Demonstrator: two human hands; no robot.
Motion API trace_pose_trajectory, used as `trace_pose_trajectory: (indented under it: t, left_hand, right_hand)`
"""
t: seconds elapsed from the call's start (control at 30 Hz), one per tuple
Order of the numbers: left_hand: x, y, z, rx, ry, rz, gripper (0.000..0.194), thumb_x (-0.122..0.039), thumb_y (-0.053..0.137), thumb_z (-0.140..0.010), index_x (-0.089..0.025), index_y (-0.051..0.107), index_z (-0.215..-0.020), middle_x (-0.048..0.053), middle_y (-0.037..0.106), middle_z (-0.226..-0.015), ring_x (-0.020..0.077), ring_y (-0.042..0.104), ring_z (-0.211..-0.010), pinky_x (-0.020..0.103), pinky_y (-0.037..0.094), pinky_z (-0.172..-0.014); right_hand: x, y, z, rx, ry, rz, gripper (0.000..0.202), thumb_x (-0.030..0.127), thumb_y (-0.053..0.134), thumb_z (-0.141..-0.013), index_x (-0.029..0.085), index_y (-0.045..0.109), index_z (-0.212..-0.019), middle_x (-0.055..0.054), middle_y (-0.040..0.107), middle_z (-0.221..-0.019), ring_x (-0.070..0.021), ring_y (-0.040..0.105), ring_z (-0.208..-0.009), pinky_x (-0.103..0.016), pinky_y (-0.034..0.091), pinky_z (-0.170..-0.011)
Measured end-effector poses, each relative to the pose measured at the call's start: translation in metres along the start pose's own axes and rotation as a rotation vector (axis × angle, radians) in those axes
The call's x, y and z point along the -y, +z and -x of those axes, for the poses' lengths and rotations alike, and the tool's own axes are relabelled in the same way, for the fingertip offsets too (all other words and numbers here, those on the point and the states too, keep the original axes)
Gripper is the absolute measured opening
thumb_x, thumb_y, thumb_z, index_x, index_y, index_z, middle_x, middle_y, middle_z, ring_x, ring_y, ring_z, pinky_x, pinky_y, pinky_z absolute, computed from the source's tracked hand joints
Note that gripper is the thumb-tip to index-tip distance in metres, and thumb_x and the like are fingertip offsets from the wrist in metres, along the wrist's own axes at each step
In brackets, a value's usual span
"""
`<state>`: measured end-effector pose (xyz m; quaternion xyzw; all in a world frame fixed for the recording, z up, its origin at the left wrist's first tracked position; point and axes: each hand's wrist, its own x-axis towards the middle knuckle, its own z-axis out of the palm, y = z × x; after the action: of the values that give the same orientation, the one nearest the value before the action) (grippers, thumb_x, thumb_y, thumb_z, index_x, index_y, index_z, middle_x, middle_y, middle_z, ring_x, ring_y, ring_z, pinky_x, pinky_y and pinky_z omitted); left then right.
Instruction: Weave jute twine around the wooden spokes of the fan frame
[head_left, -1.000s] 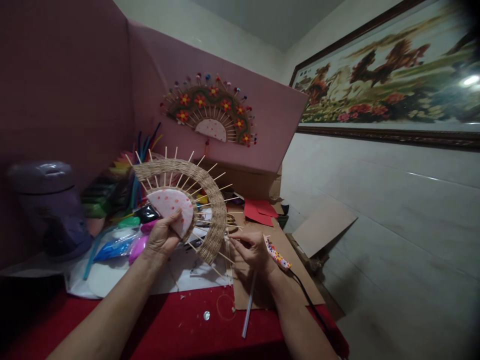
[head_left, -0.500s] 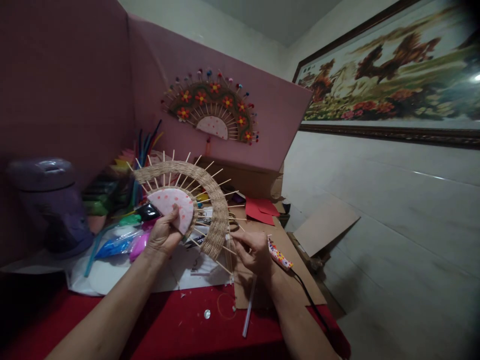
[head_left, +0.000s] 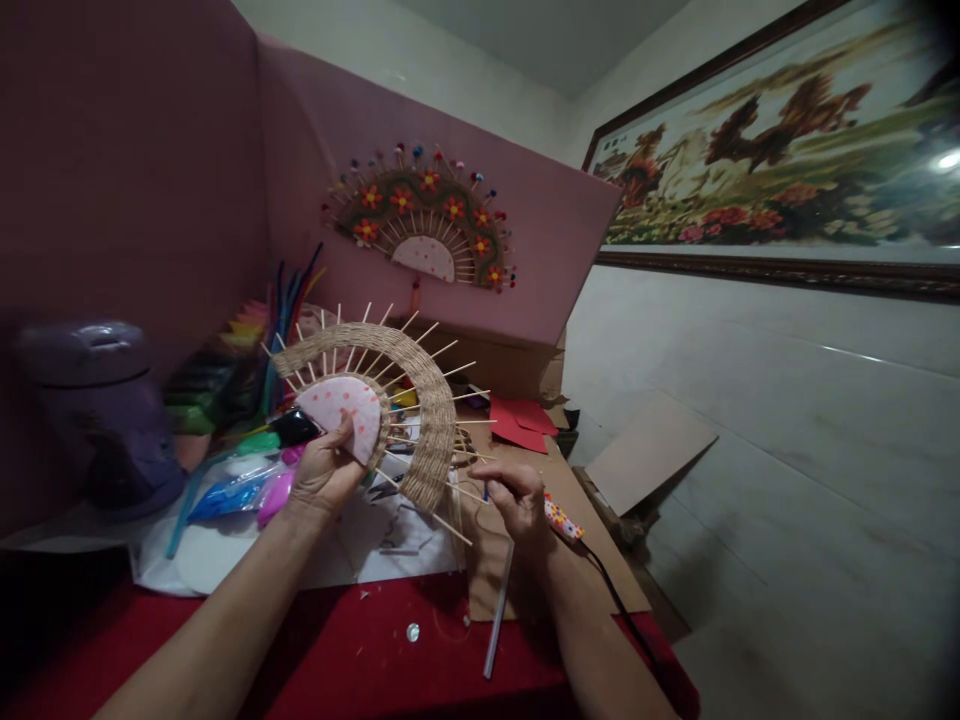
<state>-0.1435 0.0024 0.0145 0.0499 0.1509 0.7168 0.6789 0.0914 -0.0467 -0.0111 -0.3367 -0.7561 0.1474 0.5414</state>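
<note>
My left hand (head_left: 330, 475) is closed on a half-round fan frame (head_left: 431, 400), thumb on its white, red-spotted centre piece (head_left: 349, 412) and fingers hidden behind. Thin wooden sticks radiate from that centre through a wide arched band of woven tan cord. At the lower right end of the band, my right hand (head_left: 517, 497) has its fingers bent in a pinch beside the stick tips. Whatever lies between those fingertips is too small to make out.
A clear glue stick (head_left: 499, 612) and a flower-patterned tool (head_left: 562, 520) with a black cord lie by my right hand on cardboard. Colourful clay packets (head_left: 232, 495) and a purple flask (head_left: 101, 415) stand left. A finished flowered fan (head_left: 427, 215) hangs on the pink board (head_left: 540, 230).
The fan frame has turned slightly clockwise and shifted a little right in my left hand. My right hand has moved slightly right, its fingers a bit farther from the band.
</note>
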Motion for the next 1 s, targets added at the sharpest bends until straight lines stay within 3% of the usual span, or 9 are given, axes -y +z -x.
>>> trace_pose_trajectory:
  t: [0.27,0.43,0.7,0.8,1.0]
  left_hand:
    - [0.004,-0.001,0.000,0.082,-0.054,0.032,0.033,-0.011,0.037,-0.088,-0.020,0.059,-0.110,0.006,0.071,-0.082,0.0160,0.067,-0.080,0.034,0.050,-0.086]
    - [0.008,-0.002,0.003,0.199,-0.147,0.014,0.031,-0.024,0.039,-0.089,-0.020,0.057,-0.113,0.010,0.069,-0.095,0.0211,0.064,-0.092,0.043,0.047,-0.089]
    - [0.010,0.005,0.011,0.112,-0.123,-0.035,0.039,-0.003,0.035,-0.085,-0.018,0.056,-0.114,0.009,0.069,-0.094,0.0199,0.063,-0.093,0.041,0.048,-0.088]
    - [0.013,0.008,0.007,0.142,-0.135,0.001,0.036,-0.007,0.035,-0.087,-0.020,0.057,-0.113,0.008,0.069,-0.096,0.0187,0.063,-0.095,0.036,0.049,-0.088]
    - [0.020,0.021,-0.012,0.186,-0.149,0.021,0.032,-0.013,0.040,-0.087,-0.019,0.055,-0.115,0.010,0.068,-0.096,0.0204,0.064,-0.089,0.042,0.049,-0.086]
  right_hand:
    - [-0.010,0.010,0.000,0.096,0.064,-0.069,0.018,0.020,0.058,-0.074,0.021,0.069,-0.088,-0.005,0.071,-0.085,-0.0185,0.065,-0.080,-0.028,0.052,-0.071]
    - [-0.011,0.014,0.001,0.035,0.070,-0.022,0.015,0.022,0.057,-0.075,0.020,0.069,-0.084,-0.005,0.070,-0.081,-0.0183,0.066,-0.073,-0.028,0.052,-0.065]
    - [-0.004,0.012,-0.005,-0.008,0.068,0.019,0.015,0.023,0.055,-0.077,0.019,0.070,-0.076,-0.004,0.068,-0.071,-0.0157,0.061,-0.060,-0.025,0.048,-0.055]
    - [-0.008,0.014,-0.003,-0.022,0.111,-0.019,0.018,0.026,0.053,-0.079,0.019,0.070,-0.081,-0.005,0.069,-0.075,-0.0175,0.063,-0.066,-0.027,0.050,-0.060]
    - [-0.022,0.015,-0.004,-0.170,0.165,-0.076,0.019,0.020,0.059,-0.073,0.020,0.069,-0.089,-0.006,0.069,-0.094,-0.0209,0.064,-0.089,-0.034,0.051,-0.082]
